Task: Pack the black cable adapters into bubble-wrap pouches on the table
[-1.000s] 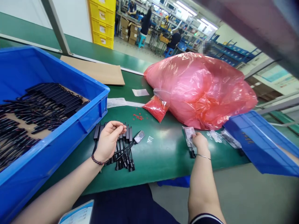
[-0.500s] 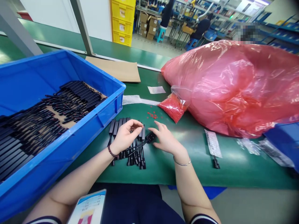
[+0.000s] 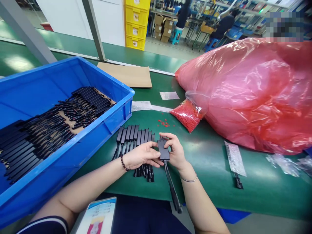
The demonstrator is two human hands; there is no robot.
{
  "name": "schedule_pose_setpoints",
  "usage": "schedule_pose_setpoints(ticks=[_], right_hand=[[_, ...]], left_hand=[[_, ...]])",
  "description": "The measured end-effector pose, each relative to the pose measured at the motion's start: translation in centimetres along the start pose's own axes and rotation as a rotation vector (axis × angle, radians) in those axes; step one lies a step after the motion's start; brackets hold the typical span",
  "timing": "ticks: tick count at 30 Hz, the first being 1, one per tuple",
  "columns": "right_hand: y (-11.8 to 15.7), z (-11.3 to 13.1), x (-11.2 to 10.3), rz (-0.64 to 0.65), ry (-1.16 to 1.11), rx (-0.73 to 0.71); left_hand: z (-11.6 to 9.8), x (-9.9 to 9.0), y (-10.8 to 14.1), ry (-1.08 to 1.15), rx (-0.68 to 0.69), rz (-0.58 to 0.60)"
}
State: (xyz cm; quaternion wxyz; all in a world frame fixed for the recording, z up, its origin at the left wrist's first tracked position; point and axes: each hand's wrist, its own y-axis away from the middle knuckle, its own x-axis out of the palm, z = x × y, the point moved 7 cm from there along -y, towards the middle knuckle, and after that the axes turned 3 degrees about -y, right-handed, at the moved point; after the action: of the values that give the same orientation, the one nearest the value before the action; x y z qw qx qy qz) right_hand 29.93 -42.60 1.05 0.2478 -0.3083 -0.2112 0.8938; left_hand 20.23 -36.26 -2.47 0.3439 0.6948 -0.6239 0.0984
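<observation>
A flat black rectangular module with cable leads is held upright between my two hands, its leads hanging toward the table's front edge. My right hand grips its right side, with the thumb on its face. From the left, my left hand pinches its lower left edge between thumb and fingers. Behind my left hand lies a row of similar black modules, partly covered by the hand, with cable ends showing below it. Small red rings are scattered beyond my hands.
A blue crate holding many black modules stands on the left. A clear bag of red rings lies beside a large pink plastic bag. To the right is a bubble-wrap sleeve; cardboard lies behind. People sit farther back.
Both hands have come together and now hold a black module upright, its leads hanging down. Half a second ago the hands were apart, with a module tilted between them. The view has shifted slightly.
</observation>
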Motion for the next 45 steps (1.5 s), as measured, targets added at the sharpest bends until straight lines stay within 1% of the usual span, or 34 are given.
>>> schedule_pose_setpoints(ticks=[2, 4, 5, 9, 12, 15, 20, 26, 31, 33, 36, 38, 42, 45], right_hand=[[0.2, -0.2, 0.6, 0.008, 0.002, -0.019], [0.3, -0.4, 0.8, -0.003, -0.002, -0.03], [0.3, -0.5, 0.7, -0.026, -0.007, -0.022], [0.3, -1.7, 0.0, -0.16, -0.079, 0.124], [0.6, -2.4, 0.1, -0.188, -0.195, 0.215], [0.8, -2.6, 0.4, -0.156, -0.234, 0.246], [1.0, -2.8, 0.5, -0.136, -0.189, 0.273], [1.0, -2.9, 0.5, -0.115, -0.143, 0.265], [0.9, -2.8, 0.4, -0.095, -0.119, 0.276], [0.7, -2.4, 0.5, -0.055, -0.126, 0.257], [0.3, -1.4, 1.1, 0.055, -0.167, 0.209], [0.2, -0.9, 1.3, 0.095, -0.174, 0.183], [0.2, -0.4, 1.2, 0.1, -0.105, 0.127], [0.2, -0.3, 1.1, 0.071, -0.034, 0.091]], left_hand=[[0.3, -0.4, -0.3, -0.011, 0.017, -0.071], [0.3, -0.6, -0.4, -0.047, 0.051, -0.104], [0.1, -0.8, -0.5, -0.075, 0.088, -0.119], [-1.4, -1.6, -0.2, -0.256, 0.275, -0.216], [-1.9, -2.2, -0.2, -0.325, 0.315, -0.27], [-2.0, -2.5, -0.3, -0.314, 0.317, -0.301], [-2.0, -2.5, -0.4, -0.281, 0.319, -0.3], [-1.9, -2.5, -0.4, -0.273, 0.281, -0.277], [-1.9, -2.4, -0.2, -0.26, 0.266, -0.305], [-1.9, -2.5, -0.2, -0.251, 0.268, -0.315], [-2.0, -2.7, -0.1, -0.234, 0.282, -0.319], [-2.2, -2.8, -0.1, -0.236, 0.291, -0.319], [-2.6, -2.4, 0.0, -0.252, 0.327, -0.289], [-2.6, -2.3, 0.0, -0.223, 0.368, -0.3]])
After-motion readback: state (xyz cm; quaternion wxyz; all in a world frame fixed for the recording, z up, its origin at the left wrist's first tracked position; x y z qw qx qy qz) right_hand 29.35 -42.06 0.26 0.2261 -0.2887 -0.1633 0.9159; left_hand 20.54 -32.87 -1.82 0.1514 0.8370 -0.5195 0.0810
